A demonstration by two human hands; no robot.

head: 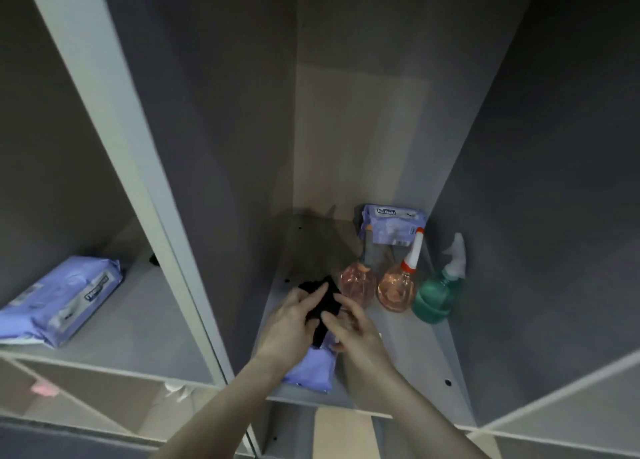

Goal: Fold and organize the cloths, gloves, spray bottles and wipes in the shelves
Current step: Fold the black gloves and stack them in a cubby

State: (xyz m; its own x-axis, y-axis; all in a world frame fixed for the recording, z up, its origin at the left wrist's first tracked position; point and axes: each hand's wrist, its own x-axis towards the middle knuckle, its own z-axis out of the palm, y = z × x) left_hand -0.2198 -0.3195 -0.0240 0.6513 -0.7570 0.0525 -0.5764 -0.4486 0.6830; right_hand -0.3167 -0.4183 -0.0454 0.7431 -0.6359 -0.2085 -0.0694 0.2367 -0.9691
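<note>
Nearest the camera, at the front of the middle shelf (408,347), both hands work a small black cloth (320,308). The left hand (294,323) has a grip on its soft, floppy edge, and the right hand (353,330) pinches the other side. Under them lies a squashy purple wipes pack (311,368). Behind stand two round pink spray bottles (358,283) and a green one (436,295), already lined up, with another wipes pack (391,224) at the back. The folding looks only half done.
</note>
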